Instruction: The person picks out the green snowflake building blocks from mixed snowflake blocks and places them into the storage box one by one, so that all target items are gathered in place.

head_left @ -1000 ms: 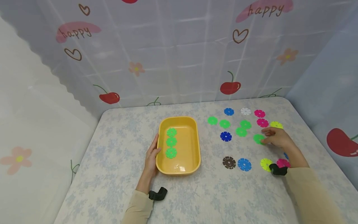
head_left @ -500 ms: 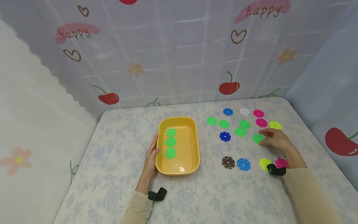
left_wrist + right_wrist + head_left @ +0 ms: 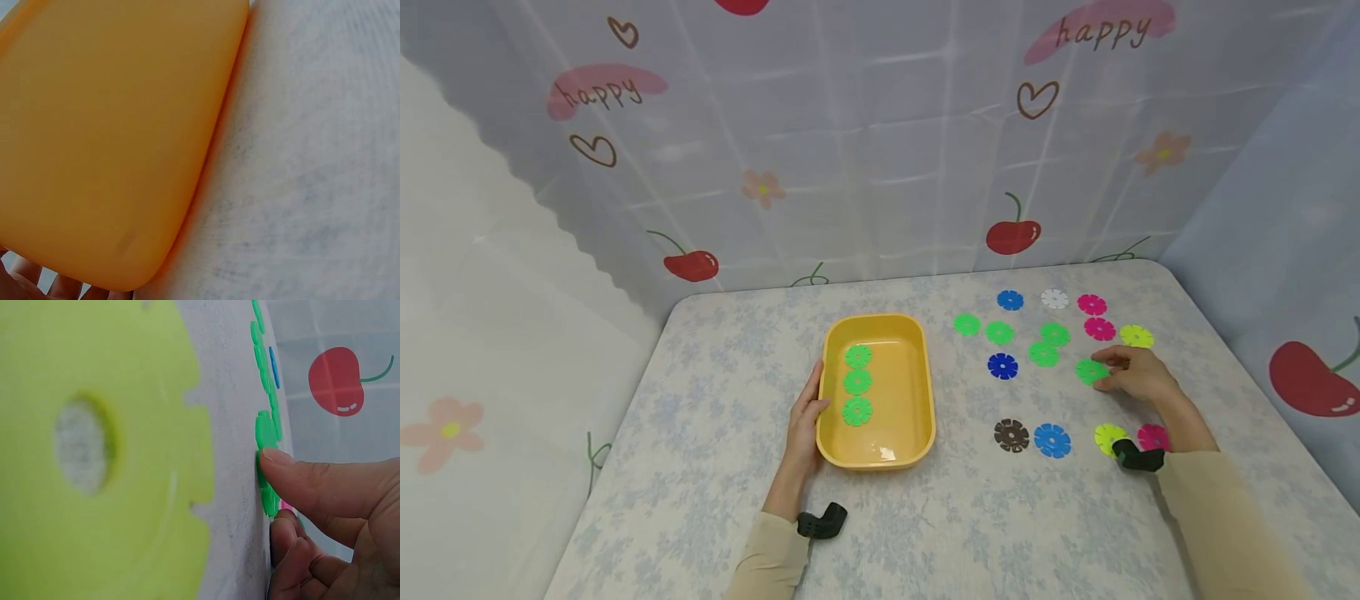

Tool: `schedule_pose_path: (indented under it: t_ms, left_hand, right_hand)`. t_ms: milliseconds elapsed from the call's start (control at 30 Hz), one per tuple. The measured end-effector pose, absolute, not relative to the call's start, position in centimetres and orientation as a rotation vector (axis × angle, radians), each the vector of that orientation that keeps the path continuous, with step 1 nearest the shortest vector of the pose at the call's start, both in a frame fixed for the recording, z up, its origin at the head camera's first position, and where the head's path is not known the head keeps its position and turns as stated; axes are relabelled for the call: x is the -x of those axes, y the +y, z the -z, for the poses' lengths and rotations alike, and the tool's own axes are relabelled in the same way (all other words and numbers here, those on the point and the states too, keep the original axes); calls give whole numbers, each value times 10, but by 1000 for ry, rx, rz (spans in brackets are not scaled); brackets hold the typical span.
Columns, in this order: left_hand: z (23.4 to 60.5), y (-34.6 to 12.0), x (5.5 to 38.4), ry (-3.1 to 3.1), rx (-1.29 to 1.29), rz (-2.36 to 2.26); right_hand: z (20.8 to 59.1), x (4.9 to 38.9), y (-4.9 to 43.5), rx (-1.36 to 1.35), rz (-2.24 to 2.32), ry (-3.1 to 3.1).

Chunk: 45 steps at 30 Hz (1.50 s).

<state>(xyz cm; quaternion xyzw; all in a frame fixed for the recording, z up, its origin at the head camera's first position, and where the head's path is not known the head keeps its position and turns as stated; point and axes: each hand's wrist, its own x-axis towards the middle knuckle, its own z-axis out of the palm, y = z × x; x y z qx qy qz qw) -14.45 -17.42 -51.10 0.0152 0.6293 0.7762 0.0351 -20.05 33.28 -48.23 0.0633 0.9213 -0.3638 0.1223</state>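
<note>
My left hand [image 3: 805,421] grips the left side of a yellow plastic tray [image 3: 902,392], thumb over the rim. In the left wrist view the tray's outer wall [image 3: 119,125] fills much of the picture, with fingertips at its lower edge. Along the tray's left side, three green notched snowflake discs [image 3: 857,382] lie in a row. At the right of the table my right hand [image 3: 1138,375] pinches another green snowflake disc [image 3: 1090,372] by its edge, close over the cloth. The right wrist view shows the thumb against this green disc [image 3: 267,431].
Several more green discs [image 3: 1043,354] lie between the tray and my right hand. Around them are blue [image 3: 1003,366], white [image 3: 1055,298], pink [image 3: 1099,329], yellow [image 3: 1108,438] and brown discs [image 3: 1011,435]. A printed curtain [image 3: 880,167] stands behind the table's far edge.
My right hand's fingers have drawn in around the green disc's edge, while the hand stays nearly in place. The left hand and the tray look unmoved; the head view has shifted slightly.
</note>
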Motion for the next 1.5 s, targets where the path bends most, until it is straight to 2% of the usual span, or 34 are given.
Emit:
schedule_pose_path:
  t_ms: [500,933,1167,1500]
  left_hand:
    - [510,-174,144,1936,-32,-2397]
    - [509,-173,144,1956,-29,-2387]
    - [509,-174,145,1948,-20,-2392]
    - [509,-173,144,1940,-16,-2393]
  right_hand:
    - [479,200,330,-221,1096,2729]
    - [455,193,319,-183,1208,2684]
    - [433,189,277,-36,1359,2601]
    - [422,188,197,156,1498,2485]
